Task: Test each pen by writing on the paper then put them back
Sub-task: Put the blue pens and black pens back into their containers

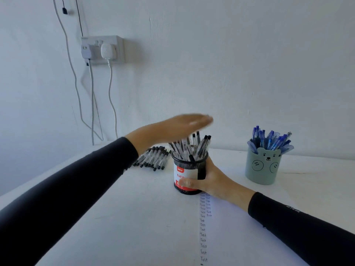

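Note:
A black mesh pen holder (185, 166) with a red and white label stands at the table's middle, full of black-capped clear pens (192, 147). My right hand (209, 181) grips the holder from its right side, thumb across the label. My left hand (172, 127) hovers flat just above the pen tips, fingers straight and blurred, holding nothing. Under the holder lies a white paper (226, 231) with the word "Test" written many times in a column (203, 227). A pile of black pens (153, 157) lies on the table behind the holder, to its left.
A grey-green bear-faced cup (263, 167) packed with blue pens stands at the right. The white table (96, 217) meets a white wall; a socket (102, 49) with plugs and hanging cables is on the wall at the left.

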`<state>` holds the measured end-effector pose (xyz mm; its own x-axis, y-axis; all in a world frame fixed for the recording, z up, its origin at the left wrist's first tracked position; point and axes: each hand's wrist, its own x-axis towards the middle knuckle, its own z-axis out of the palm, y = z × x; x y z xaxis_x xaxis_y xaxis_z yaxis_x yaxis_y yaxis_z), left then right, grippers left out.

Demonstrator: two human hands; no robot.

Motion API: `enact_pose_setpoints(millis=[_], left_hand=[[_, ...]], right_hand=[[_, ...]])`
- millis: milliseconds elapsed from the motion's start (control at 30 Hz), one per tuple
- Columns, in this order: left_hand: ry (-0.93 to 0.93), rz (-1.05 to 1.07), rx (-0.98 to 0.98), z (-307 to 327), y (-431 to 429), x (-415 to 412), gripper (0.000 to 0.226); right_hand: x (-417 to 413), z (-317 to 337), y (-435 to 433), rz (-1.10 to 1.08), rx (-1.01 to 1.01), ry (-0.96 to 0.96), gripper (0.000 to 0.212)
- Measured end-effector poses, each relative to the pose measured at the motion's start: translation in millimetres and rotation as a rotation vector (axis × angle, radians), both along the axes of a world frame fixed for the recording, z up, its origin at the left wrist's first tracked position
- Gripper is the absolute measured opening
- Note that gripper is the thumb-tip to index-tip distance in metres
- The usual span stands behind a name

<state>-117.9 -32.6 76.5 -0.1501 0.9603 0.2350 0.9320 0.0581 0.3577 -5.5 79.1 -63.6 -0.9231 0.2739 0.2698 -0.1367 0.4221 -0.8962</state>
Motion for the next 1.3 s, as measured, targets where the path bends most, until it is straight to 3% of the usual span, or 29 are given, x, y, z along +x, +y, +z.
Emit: enact_pose_setpoints(millis=[67,133,200,300,433,533,700,933,1100,1200,1300], left_hand=[[-0.188,0.131,0.23,10,-6,-24,0.055],[-0.185,0.356,0.253,0,-15,-64,0.044],[-0.097,0.582,-0.033,-23,-21,-90,0.042],[-0.085,0.791,-0.384,-63,-28,-98,0.073],[-0.078,0.819,-0.427,-80,-21,-92,0.091],[-0.042,0.797,-0.372,-77,-10,-93,0.085],[-0.027,0.798,-0.455,-60,-8,-89,0.082],[-0.324,0.837,-0.467,-66,-17,-104,0.104],[-0.444,0.832,-0.394,-69,-17,-107,0.102],[-0.319,0.805,-0.402,-70,-19,-109,0.093],[-0.231,0.73,-0.283,-65,-33,-111,0.083]], right_hand=[[1,2,-1,0.001,0.002,-0.001,0.089],[2,3,-3,-0.001,0.0,-0.003,0.089],[3,4,-4,-0.009,-0.01,-0.003,0.088],[3,4,-5,-0.029,0.013,-0.01,0.089],[3,5,-5,-0.025,0.026,-0.006,0.087],[3,5,-5,-0.018,0.03,-0.003,0.088],[2,4,-4,-0.015,0.019,-0.002,0.088],[2,3,-4,-0.021,0.022,-0.006,0.089],[2,4,-5,-0.021,0.022,-0.006,0.088],[3,4,-5,-0.022,0.028,-0.008,0.088],[3,4,-4,-0.022,0.034,-0.007,0.089]])
